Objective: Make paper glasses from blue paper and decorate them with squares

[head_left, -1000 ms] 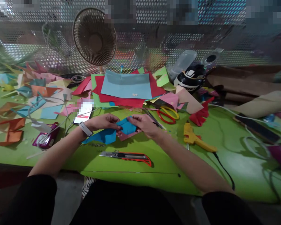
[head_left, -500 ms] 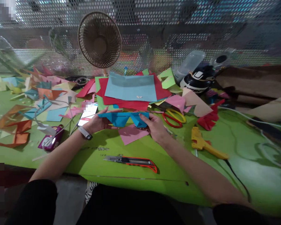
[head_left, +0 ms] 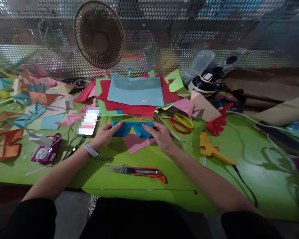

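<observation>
A piece of folded blue paper (head_left: 133, 127) with zigzag edges is stretched between my two hands above the table. My left hand (head_left: 106, 132) pinches its left end, thumb on top. On the right end, my right hand (head_left: 161, 135) grips the paper the same way; the fingers behind it are hidden. Beneath the blue paper lies a pink paper piece (head_left: 137, 143). Closer to me, a utility knife (head_left: 139, 172) with an orange-edged handle rests on the green table (head_left: 129, 194), blade out to the left.
Scissors (head_left: 180, 124) with red and yellow handles and a yellow glue gun (head_left: 213, 149) lie to the right. Stacked coloured sheets (head_left: 136, 89) sit behind my hands, near a fan (head_left: 99, 36). A phone (head_left: 89, 124), a purple device with cables (head_left: 47, 149) and paper scraps occupy the left.
My left hand has shifted its hold, from spread fingers at the blue paper's end to a pinch with the thumb on top. The camera view has shifted slightly.
</observation>
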The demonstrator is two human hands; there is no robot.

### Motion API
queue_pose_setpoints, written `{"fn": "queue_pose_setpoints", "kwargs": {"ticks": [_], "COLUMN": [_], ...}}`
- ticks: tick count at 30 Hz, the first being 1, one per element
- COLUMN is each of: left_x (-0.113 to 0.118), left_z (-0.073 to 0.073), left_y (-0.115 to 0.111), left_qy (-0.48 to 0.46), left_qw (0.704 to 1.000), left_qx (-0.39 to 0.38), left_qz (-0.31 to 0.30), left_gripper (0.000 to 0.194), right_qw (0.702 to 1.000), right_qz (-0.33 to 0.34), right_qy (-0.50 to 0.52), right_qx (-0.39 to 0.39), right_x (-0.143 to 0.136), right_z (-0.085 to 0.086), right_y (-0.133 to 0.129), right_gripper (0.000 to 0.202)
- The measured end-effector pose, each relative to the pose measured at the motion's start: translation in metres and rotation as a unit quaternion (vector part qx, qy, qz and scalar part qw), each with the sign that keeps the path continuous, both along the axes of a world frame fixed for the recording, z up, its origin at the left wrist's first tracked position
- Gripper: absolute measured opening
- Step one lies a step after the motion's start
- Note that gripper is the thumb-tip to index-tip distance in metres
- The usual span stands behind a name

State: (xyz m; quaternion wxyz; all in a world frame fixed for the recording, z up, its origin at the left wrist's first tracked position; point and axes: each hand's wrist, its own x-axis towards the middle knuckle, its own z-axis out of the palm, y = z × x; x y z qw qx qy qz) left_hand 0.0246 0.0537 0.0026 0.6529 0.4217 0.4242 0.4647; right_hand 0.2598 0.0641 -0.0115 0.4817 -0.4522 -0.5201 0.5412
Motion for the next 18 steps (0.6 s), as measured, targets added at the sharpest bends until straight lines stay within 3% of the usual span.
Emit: {"fn": "queue_pose_setpoints", "kwargs": {"ticks": [13, 18], "left_x": [-0.0053, -0.0037], "left_z": [0.0004, 0.0046], "left_y": [0.0013, 0.0004], "left_qy": [0.050, 0.027], "left_qw": [0.998, 0.998], "left_qx": [0.019, 0.008], "left_qz": [-0.042, -0.054], "left_gripper": [0.041, 0.041], "right_qw": [1.000, 1.000], "right_qz": [0.015, 0.010], "right_qy": [-0.010, -0.008], "right_qx": [-0.011, -0.004], "right_x": [0.0018, 0.0017], "right_z": [0.0043, 0.0047], "right_y": [-0.0002, 0.0004], "right_gripper": [0.037, 0.034]}}
